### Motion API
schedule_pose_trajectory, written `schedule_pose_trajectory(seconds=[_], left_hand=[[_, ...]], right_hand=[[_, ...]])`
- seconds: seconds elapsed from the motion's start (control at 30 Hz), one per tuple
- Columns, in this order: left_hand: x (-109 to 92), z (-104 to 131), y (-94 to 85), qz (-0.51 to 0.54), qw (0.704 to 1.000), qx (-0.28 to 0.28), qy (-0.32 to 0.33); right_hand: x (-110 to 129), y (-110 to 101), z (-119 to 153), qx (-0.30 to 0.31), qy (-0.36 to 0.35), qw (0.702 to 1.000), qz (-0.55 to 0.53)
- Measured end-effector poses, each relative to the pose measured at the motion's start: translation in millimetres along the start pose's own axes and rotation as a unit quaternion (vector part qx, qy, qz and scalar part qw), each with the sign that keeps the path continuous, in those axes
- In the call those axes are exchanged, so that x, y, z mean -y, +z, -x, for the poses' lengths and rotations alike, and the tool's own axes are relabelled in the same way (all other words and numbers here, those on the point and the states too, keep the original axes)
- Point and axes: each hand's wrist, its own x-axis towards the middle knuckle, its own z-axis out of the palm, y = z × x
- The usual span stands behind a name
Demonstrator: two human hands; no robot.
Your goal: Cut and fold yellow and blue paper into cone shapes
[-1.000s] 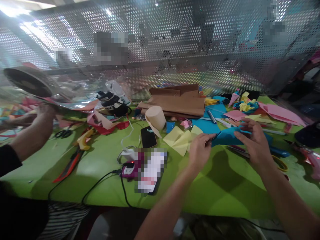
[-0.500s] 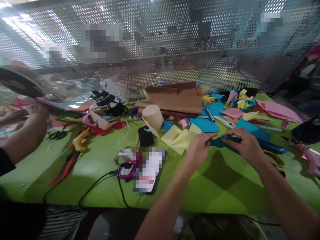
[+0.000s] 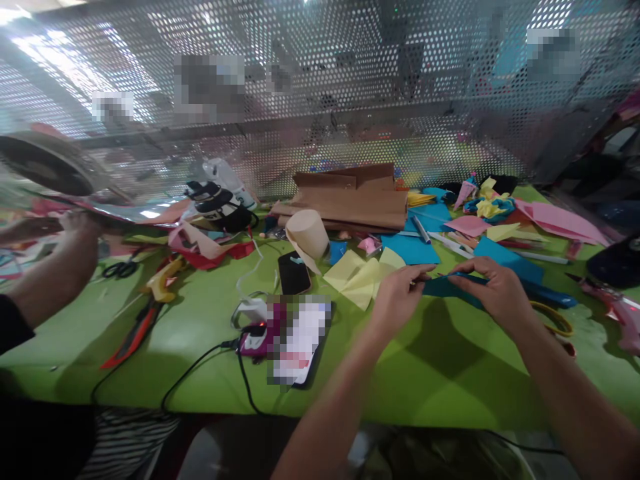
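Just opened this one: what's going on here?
A person is holding a piece of blue paper just above a green table, the left hand at one end and the right hand at the other. Yellow paper lies just beyond the left hand, with a beige roll farther back. At the far left, another person's hand is among coloured papers; what exactly it grips is too blurred to tell.

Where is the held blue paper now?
The blue paper is right of centre in the head view, between the left hand and right hand, above the table.
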Motion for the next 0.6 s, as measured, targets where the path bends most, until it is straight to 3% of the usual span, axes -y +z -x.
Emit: schedule_pose_trajectory(seconds=[0.4,0.6], left_hand=[[2.6,-1.6,-15.7,-0.005,0.999,0.014,-0.043],[-1.3,-2.6,-19.7,-0.022,0.998,0.019,-0.058]], right_hand=[[-16.3,-7.0,-0.4,-0.02,0.088,0.995,-0.044],[-10.7,-7.9,-0.7,-0.021,0.134,0.988,-0.08]])
